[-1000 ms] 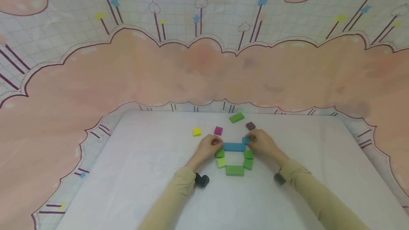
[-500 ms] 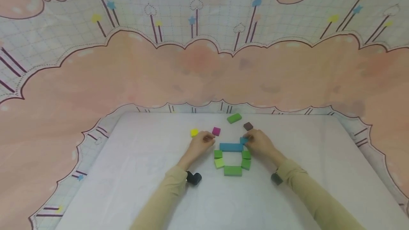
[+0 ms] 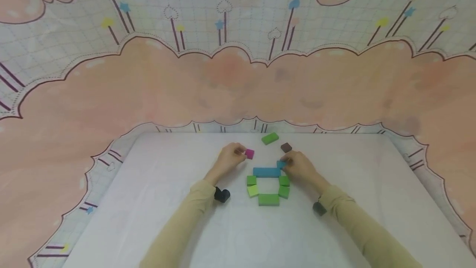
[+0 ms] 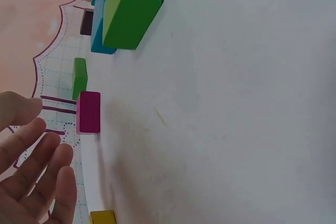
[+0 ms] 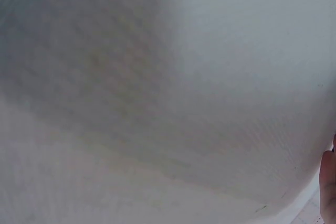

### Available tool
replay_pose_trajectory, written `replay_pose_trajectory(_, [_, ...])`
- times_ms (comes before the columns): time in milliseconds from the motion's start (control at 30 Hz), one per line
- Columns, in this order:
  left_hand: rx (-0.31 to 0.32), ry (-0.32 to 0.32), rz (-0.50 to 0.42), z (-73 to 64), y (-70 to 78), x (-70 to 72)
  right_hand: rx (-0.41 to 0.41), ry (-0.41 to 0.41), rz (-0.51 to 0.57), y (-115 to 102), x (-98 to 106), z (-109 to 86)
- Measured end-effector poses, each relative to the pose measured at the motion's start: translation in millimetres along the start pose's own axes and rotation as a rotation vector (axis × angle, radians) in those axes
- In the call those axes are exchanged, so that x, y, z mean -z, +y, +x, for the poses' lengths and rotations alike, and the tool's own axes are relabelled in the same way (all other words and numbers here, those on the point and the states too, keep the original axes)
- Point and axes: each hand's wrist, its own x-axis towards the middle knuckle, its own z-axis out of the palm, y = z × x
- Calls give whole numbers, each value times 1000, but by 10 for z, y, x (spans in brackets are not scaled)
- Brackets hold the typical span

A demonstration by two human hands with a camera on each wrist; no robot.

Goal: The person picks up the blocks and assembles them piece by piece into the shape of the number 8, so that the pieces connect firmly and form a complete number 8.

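One blue block, partly hidden, seemingly pinched

Honestly couldn't make out a single word, label, brand, number or sign in any view, not on the blocks, not on the desk, nor the patterned backdrop.

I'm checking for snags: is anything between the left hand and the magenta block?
Nothing visible is: the left wrist view shows no object between the left hand and the magenta block. The yellow block sits aside, at that view's bottom edge; the far green block lies beyond the magenta one.
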Motion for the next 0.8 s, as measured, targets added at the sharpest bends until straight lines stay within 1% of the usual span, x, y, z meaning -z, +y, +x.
replay_pose_trajectory(167, [5, -25, 4, 87, -5, 2, -18, -2, 13, -7, 6, 5])
replay_pose_trajectory(300, [-4, -36, 13, 156, -19, -1, -31, -5, 16, 1, -2, 16])
replay_pose_trajectory(433, [-23, -66, 62, 234, -36, -9, -27, 1, 19, 3, -6, 19])
replay_pose_trajectory(533, [-21, -101, 97, 272, -39, -13, -29, 3, 27, 1, -5, 12])
replay_pose_trajectory(667, [-1, -143, 140, 283, -20, -16, -36, 0, 35, 6, -9, 10])
replay_pose_trajectory(800, [-8, -163, 177, 298, -30, -31, -41, 4, 34, 7, -10, 19])
